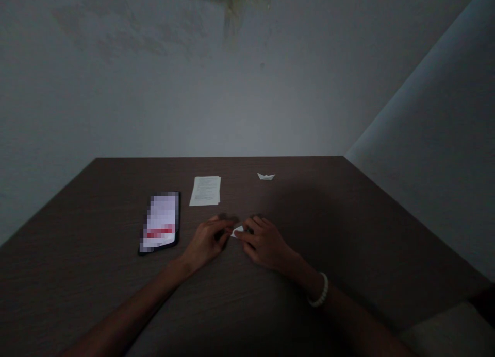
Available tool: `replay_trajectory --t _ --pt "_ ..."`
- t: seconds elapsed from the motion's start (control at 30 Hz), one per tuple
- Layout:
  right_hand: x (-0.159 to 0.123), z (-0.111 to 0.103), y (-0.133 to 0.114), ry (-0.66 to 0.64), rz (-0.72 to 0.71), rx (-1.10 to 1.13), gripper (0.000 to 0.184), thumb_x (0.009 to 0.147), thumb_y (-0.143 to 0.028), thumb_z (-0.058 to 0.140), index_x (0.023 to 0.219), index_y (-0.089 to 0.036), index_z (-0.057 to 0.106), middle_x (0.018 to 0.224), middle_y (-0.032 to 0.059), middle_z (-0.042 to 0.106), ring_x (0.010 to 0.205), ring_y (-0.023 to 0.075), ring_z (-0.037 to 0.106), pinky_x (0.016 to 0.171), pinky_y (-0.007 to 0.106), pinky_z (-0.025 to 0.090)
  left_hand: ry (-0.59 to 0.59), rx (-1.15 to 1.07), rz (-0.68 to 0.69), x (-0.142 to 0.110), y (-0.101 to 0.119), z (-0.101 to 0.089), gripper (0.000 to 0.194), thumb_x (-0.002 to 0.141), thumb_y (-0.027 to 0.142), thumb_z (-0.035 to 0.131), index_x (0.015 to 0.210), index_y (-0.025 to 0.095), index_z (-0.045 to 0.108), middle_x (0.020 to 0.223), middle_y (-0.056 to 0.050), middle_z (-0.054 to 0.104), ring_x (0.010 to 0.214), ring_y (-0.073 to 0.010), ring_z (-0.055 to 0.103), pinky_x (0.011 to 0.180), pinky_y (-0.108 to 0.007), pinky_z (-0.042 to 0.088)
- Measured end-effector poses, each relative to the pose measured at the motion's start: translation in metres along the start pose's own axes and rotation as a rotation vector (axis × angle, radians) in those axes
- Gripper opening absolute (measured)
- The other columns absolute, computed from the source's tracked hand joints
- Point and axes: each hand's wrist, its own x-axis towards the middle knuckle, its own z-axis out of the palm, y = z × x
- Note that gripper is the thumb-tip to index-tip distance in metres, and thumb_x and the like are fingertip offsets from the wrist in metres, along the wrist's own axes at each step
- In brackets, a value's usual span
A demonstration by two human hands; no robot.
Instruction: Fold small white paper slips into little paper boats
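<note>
A small folded piece of white paper point(237, 232) lies between my hands, low over the middle of the table. My left hand point(207, 239) pinches its left edge between thumb and fingers. From the other side, my right hand point(265, 241) grips it, with the index finger laid along its right part. Fingers cover much of the paper, so its full shape is hidden. A white beaded bracelet point(320, 290) circles my right wrist. Farther back stands a little white paper boat point(266, 177).
A stack of printed paper sheets point(206, 191) lies beyond my left hand. To its left is a phone point(160, 222) with a lit, blurred screen. The dark wooden table point(309, 192) meets a stained wall point(193, 99) at its far edge.
</note>
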Motion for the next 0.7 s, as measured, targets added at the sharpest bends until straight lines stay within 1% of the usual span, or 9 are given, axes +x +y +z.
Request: replay_trajectory --t 0.1,0.2,0.37,0.57,0.7 --pt "0.0001 0.0010 -0.0017 0.004 0.021 0.005 0.029 0.088 -0.021 0.056 0.116 -0.023 0.061 0.102 0.0069 0.056 0.096 0.0220 0.045 0.080 0.035 0.037 0.013 0.013 0.055 -0.0014 -0.0020 0.0017 0.016 0.088 0.015 0.052 0.092 0.016 0.067 0.081 -0.005 0.066 0.075 -0.0167 0.059 0.069 -0.028 0.049" --pt "0.0006 0.0014 -0.0032 0.004 0.044 0.013 0.029 0.088 -0.021 0.056 0.116 -0.023 0.062 0.103 0.0067 0.056 0.097 0.0218 0.045 0.081 0.035 0.036 0.020 0.047 0.109 -0.0027 -0.0052 0.0026 0.016 0.089 0.014 0.051 0.086 0.016 0.067 0.076 -0.004 0.065 0.073 -0.0165 0.058 0.067 -0.028 0.048" --pt "0.0021 0.0007 -0.0058 0.005 0.083 0.015 0.027 0.087 -0.021 0.058 0.113 -0.025 0.064 0.101 0.0059 0.055 0.095 0.0213 0.045 0.079 0.034 0.036 -0.037 0.089 0.166 -0.0030 -0.0055 -0.0015 0.021 0.091 0.015 0.048 0.084 0.015 0.067 0.073 -0.005 0.063 0.071 -0.0163 0.056 0.065 -0.027 0.047" --pt "0.0026 0.0008 -0.0041 0.016 0.118 0.014 0.026 0.089 -0.021 0.056 0.114 -0.025 0.064 0.099 0.0065 0.055 0.095 0.0214 0.046 0.079 0.034 0.037 -0.067 0.111 0.202 -0.0017 -0.0015 -0.0044 0.022 0.094 0.017 0.046 0.086 0.015 0.067 0.075 -0.005 0.065 0.073 -0.0167 0.058 0.068 -0.028 0.047" --pt "0.0028 0.0012 -0.0023 0.028 0.114 0.015 0.025 0.089 -0.020 0.056 0.113 -0.024 0.065 0.097 0.0067 0.055 0.094 0.0211 0.046 0.078 0.034 0.037 -0.080 0.119 0.212 -0.0016 -0.0011 -0.0036 0.024 0.094 0.016 0.045 0.086 0.015 0.067 0.074 -0.005 0.065 0.071 -0.0169 0.058 0.066 -0.028 0.046"
